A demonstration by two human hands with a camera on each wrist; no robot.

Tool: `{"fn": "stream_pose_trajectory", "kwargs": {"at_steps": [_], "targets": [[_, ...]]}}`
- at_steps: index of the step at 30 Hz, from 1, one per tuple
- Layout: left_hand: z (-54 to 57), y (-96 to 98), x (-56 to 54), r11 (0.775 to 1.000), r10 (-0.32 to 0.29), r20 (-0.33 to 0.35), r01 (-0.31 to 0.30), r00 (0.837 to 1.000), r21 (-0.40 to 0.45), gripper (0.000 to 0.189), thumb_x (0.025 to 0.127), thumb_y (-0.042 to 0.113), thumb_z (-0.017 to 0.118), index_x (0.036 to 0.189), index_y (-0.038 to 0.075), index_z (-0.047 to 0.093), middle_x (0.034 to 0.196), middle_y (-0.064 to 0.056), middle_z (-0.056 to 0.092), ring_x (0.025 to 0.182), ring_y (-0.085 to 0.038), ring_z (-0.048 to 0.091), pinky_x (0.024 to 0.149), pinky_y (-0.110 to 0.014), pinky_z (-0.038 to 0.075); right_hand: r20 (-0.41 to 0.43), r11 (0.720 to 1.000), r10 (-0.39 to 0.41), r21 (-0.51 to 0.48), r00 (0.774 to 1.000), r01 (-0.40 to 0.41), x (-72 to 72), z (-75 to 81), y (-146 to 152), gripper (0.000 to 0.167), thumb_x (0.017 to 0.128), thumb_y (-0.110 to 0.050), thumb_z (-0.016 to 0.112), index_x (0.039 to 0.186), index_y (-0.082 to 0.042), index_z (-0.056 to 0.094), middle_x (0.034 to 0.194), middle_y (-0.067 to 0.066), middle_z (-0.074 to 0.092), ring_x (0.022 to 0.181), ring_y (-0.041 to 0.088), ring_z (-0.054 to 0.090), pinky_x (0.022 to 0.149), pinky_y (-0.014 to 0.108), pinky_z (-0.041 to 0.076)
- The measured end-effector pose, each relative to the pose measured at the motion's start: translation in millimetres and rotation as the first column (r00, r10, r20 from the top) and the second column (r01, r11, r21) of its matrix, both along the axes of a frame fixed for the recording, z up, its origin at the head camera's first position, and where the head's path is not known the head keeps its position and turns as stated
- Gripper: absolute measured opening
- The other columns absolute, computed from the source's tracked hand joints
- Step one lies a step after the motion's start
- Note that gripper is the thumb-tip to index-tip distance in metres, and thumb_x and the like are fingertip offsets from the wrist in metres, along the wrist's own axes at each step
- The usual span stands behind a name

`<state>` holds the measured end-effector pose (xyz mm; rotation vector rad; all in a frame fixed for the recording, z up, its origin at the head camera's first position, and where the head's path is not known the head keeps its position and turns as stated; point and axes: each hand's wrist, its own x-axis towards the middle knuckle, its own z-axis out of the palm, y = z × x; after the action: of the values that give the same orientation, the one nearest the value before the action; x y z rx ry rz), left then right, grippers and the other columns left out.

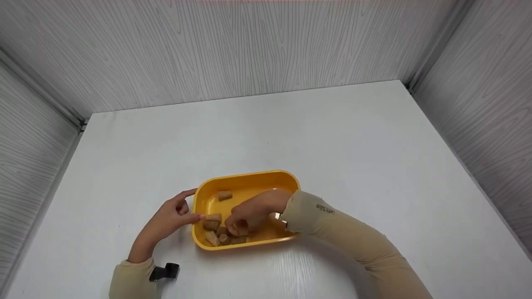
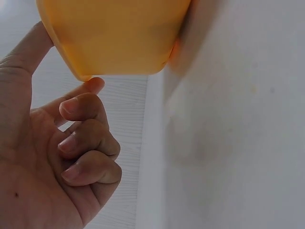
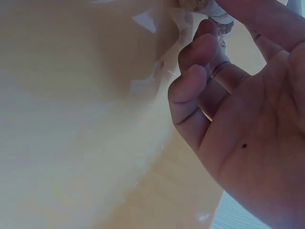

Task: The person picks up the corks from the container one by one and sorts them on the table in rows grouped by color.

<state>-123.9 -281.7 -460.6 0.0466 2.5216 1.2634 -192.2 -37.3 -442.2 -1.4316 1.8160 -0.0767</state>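
A yellow plastic tray (image 1: 257, 181) with rounded corners holds several brown corks. At its left end my left hand (image 1: 168, 216) grips the rim, thumb and index finger apart on it and the other fingers curled, as the left wrist view shows on the tray wall (image 2: 119, 38). Inside the tray, my right hand (image 1: 254, 211) reaches down with bent fingers and pinches a cork (image 1: 242, 231), partly hidden by the fingers. More corks (image 1: 224, 239) cluster at the near left corner. One cork (image 1: 225, 195) lies apart toward the far wall.
The tray stands on a white tabletop (image 1: 353, 145). Grey wood-grain panels (image 1: 249, 50) rise behind the table and at both sides. A black piece (image 1: 165, 272) sticks out from the left sleeve, and the right sleeve (image 1: 349, 228) crosses the tray's right edge.
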Motion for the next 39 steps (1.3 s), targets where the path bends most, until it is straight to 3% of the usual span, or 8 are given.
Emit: {"fn": "stream_pose_trajectory", "kwargs": {"at_steps": [12,20,25,31,34,36,38,39], "targets": [[2.7,1.4,-2.1,1.0,-0.015,-0.017,0.014,1.0,-0.011,0.074,0.081,0.037,0.077,0.143,0.012,0.045,0.072,0.0,0.035,0.061,-0.012,0.034,0.055,-0.024,0.03,0.032,0.995,-0.081,-0.063,0.996,0.083,-5.9,2.6,4,0.027,0.09,0.003,0.054,0.108,-0.017,0.058,0.085,-0.003,0.048,0.075,0.01,0.044,0.065,0.017,0.037],[1.8,1.8,-1.8,1.0,-0.008,0.001,0.009,1.0,-0.024,0.076,0.08,0.04,0.077,0.143,0.011,0.045,0.072,0.0,0.036,0.063,-0.013,0.035,0.056,-0.023,0.031,-0.017,0.995,-0.097,-0.024,0.995,0.097,-3.3,0.3,4,0.027,0.092,-0.002,0.056,0.112,-0.02,0.055,0.086,-0.001,0.047,0.076,0.013,0.045,0.066,0.019,0.036],[3.5,1.9,-1.5,0.999,-0.004,0.008,0.004,1.0,-0.034,0.076,0.08,0.041,0.076,0.143,0.013,0.045,0.073,-0.001,0.036,0.064,-0.014,0.036,0.056,-0.024,0.031,-0.001,0.989,-0.147,-0.002,0.989,0.147,-2.7,2.0,3,0.025,0.092,-0.004,0.058,0.11,-0.02,0.056,0.084,-0.001,0.048,0.077,0.013,0.047,0.067,0.02,0.038],[3.7,1.6,-0.3,1.0,-0.007,-0.006,0.006,1.0,-0.03,0.076,0.08,0.04,0.077,0.143,0.013,0.045,0.073,0.0,0.036,0.063,-0.013,0.035,0.056,-0.024,0.031,0.001,0.982,-0.184,-0.042,0.983,0.184,-7.4,18.6,7,0.028,0.091,-0.004,0.06,0.114,-0.02,0.059,0.09,0.0,0.052,0.079,0.012,0.047,0.068,0.02,0.039],[2.9,1.6,0.3,1.0,-0.01,-0.013,0.01,1.0,-0.021,0.075,0.08,0.038,0.077,0.143,0.012,0.046,0.072,0.0,0.036,0.063,-0.013,0.035,0.056,-0.024,0.031,-0.012,0.978,-0.192,-0.085,0.981,0.191,-11.7,31.9,12,0.026,0.09,-0.006,0.06,0.113,-0.019,0.06,0.117,0.001,0.06,0.081,0.012,0.05,0.069,0.02,0.041],[2.4,1.5,0.3,1.0,-0.012,-0.021,0.012,1.0,-0.017,0.074,0.081,0.038,0.077,0.143,0.011,0.046,0.072,0.0,0.035,0.063,-0.012,0.035,0.056,-0.024,0.03,-0.007,0.971,-0.213,-0.112,0.977,0.211,-15.0,41.8,16,0.025,0.09,-0.009,0.061,0.113,-0.018,0.06,0.125,0.001,0.059,0.086,0.012,0.052,0.073,0.022,0.043],[1.9,1.4,0.3,1.0,-0.014,-0.025,0.013,1.0,-0.01,0.074,0.081,0.037,0.077,0.143,0.011,0.046,0.072,0.0,0.035,0.063,-0.012,0.034,0.056,-0.024,0.03,-0.003,0.963,-0.233,-0.139,0.972,0.231,-18.4,50.8,22,0.025,0.09,-0.011,0.062,0.114,-0.017,0.06,0.127,0.002,0.058,0.089,0.015,0.053,0.075,0.024,0.044],[1.5,1.3,0.3,1.0,-0.015,-0.024,0.014,1.0,-0.009,0.074,0.081,0.036,0.077,0.143,0.011,0.045,0.071,0.0,0.035,0.062,-0.012,0.034,0.056,-0.024,0.03,0.004,0.956,-0.251,-0.156,0.968,0.248,-20.5,55.2,26,0.027,0.09,-0.012,0.063,0.116,-0.016,0.059,0.119,0.002,0.06,0.093,0.017,0.054,0.077,0.026,0.045]]}}
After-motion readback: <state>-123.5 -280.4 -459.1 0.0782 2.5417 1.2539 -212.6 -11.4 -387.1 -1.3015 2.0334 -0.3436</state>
